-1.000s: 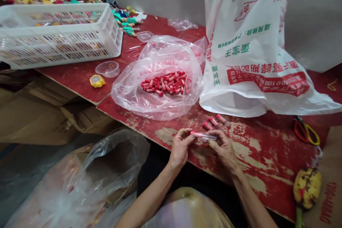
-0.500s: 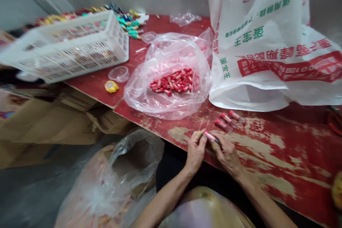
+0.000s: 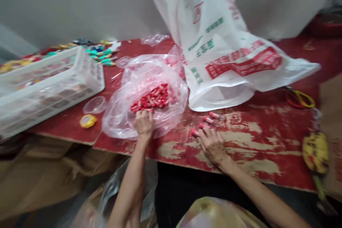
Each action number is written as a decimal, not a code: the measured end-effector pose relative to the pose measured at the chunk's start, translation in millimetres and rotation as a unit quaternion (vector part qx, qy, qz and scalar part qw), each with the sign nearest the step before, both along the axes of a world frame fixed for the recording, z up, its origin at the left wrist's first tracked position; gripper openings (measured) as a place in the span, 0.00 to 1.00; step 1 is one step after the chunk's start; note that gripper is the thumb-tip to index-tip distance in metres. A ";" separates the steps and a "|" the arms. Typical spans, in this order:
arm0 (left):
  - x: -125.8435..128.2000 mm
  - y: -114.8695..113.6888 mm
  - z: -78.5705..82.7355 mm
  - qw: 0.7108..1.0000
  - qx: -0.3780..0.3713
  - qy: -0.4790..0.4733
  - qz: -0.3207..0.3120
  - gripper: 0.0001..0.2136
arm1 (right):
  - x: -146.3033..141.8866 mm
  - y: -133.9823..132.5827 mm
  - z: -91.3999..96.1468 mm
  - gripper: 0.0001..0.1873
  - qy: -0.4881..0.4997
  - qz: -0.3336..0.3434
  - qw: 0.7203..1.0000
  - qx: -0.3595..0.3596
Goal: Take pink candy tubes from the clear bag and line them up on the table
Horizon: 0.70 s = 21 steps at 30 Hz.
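Observation:
My left hand (image 3: 144,124) reaches over the near side of a clear plastic bag (image 3: 114,123), its curled fingers down at a heap of small red pieces (image 3: 155,98). Whatever is between those fingertips is hidden. On the worn red table, my right hand (image 3: 213,145) has its fingers on a small red-capped tube (image 3: 195,133), which lies at the near end of a short row. Several similar red-capped tubes (image 3: 207,119) lie just beyond the fingers. Part of the row is covered by the hand, and motion blurs the details.
A white printed sack (image 3: 221,94) stands behind the tubes. On the left are a white slatted basket (image 3: 88,78), a clear round lid (image 3: 94,105) and a yellow tape roll (image 3: 88,121). Scissors (image 3: 299,99) and a yellow patterned object (image 3: 316,153) lie right. The table edge (image 3: 181,163) is close.
The hands have parted: the left went from the tube to the heap in the bag, while the right set the tube beside the others. The view has swung right.

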<state>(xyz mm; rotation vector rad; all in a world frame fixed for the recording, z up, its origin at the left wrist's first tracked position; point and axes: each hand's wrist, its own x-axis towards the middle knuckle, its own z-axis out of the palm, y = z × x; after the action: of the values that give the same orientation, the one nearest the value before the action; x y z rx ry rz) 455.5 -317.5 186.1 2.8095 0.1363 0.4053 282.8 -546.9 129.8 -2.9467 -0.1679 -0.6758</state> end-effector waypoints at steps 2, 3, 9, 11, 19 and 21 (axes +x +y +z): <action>17.3 -2.6 -5.4 1.000 0.016 0.022 -0.005 0.12 | 3.2 -4.8 1.5 0.14 -0.017 0.007 0.999 0.028; 22.3 -3.7 -8.1 0.999 0.027 0.033 -0.005 0.13 | 6.2 -10.6 3.5 0.14 -0.030 0.005 0.999 0.043; 27.4 6.5 -19.3 0.999 0.026 0.019 0.001 0.14 | 59.0 -94.2 32.5 0.13 0.048 -0.162 0.985 0.029; 25.5 13.8 -20.5 0.999 -0.041 -0.010 0.003 0.13 | 89.2 -129.7 41.8 0.16 0.137 -0.225 0.965 -0.009; -4.6 21.9 -16.9 0.805 -0.590 -0.047 0.026 0.13 | 174.4 -201.9 43.9 0.12 0.272 -0.316 0.909 0.001; -13.3 17.7 -14.0 0.734 -0.678 -0.033 0.022 0.16 | 172.4 -210.3 42.8 0.14 0.272 -0.321 0.907 0.002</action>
<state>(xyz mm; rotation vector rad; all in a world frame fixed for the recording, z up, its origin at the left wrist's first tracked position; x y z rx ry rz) 442.3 -299.8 172.1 1.3238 0.3182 0.2306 455.2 -757.2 172.6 -3.0209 0.8751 0.1370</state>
